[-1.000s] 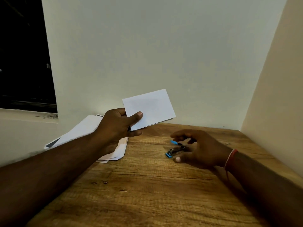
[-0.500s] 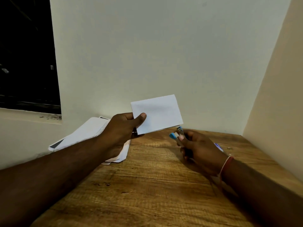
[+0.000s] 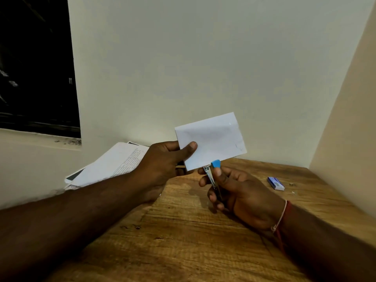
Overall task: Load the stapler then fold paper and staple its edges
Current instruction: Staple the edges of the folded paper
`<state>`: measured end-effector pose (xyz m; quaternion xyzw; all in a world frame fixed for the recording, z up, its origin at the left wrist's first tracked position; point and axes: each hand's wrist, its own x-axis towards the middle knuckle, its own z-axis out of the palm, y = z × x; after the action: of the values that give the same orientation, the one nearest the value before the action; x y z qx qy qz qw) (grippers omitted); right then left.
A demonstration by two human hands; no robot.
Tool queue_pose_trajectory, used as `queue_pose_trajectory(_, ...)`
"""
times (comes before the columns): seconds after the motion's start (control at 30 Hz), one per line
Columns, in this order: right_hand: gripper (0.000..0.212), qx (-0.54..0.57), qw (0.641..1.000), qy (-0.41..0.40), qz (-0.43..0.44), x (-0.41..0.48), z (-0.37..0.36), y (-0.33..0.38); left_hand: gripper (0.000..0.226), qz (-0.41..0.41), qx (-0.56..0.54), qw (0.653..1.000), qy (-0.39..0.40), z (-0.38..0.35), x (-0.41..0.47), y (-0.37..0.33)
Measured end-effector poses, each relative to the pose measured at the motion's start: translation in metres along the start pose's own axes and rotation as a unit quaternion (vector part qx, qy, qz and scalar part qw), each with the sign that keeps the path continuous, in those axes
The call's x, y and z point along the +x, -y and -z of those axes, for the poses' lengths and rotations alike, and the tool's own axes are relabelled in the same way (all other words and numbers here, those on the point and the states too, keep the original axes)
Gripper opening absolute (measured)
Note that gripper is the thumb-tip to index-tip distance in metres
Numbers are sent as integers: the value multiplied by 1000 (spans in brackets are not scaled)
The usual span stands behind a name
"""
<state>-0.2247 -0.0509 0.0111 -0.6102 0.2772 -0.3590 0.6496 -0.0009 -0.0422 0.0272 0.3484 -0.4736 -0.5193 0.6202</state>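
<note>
Pinching the folded paper (image 3: 211,139) at its lower left corner, the left hand (image 3: 162,159) lays its thumb over the front face and curls its other fingers behind, holding the sheet up clear of the table (image 3: 183,247). Just below and right of that hand, the right hand (image 3: 240,194) grips the stapler (image 3: 213,177), with its fingers wrapped round the metal body and its thumb lying along it toward the blue tip. The stapler stands nearly upright, and its blue tip meets the paper's bottom edge. Whether that edge sits inside the stapler's mouth cannot be told. 1 small blue-and-white box (image 3: 275,183) lies flat on the table, right of the right hand and apart from it. Beyond the left wrist, a loose pile of printed sheets (image 3: 114,163) rests at the table's far left. A red thread (image 3: 281,218) circles the right wrist.
</note>
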Motion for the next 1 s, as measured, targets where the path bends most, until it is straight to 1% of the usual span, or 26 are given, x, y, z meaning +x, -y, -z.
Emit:
queue_pose_trajectory(0.07,50,5,1000,-7,0,-1,0,2,29,-20,32,999,2,-1,-1,2)
queue_pose_trajectory(0.17,44,7,1000,-13,17,-1,-1,4,28,-50,71,996,-11,-3,-2,4)
queue_pose_trajectory(0.27,48,5,999,-30,27,1,-1,4,27,-67,88,994,-18,-4,-2,5)
queue_pose_trajectory(0.33,46,10,999,-44,28,3,-1,4,27,-68,96,993,-18,-5,-2,5)
queue_pose_trajectory(0.43,35,20,997,-65,32,4,0,3,27,-60,101,993,-8,-5,-2,7)
queue_pose_trajectory(0.57,37,10,995,-93,46,7,5,2,28,-62,114,992,-5,-2,2,11)
queue_pose_trajectory(0.7,40,25,989,-122,74,8,10,6,29,-63,129,990,-13,3,8,10)
queue_pose_trajectory(0.87,28,43,985,-138,93,8,25,16,24,-80,144,986,-17,8,13,8)
queue_pose_trajectory(1.0,32,47,981,-156,102,9,38,19,25,-100,183,978,-26,13,17,6)
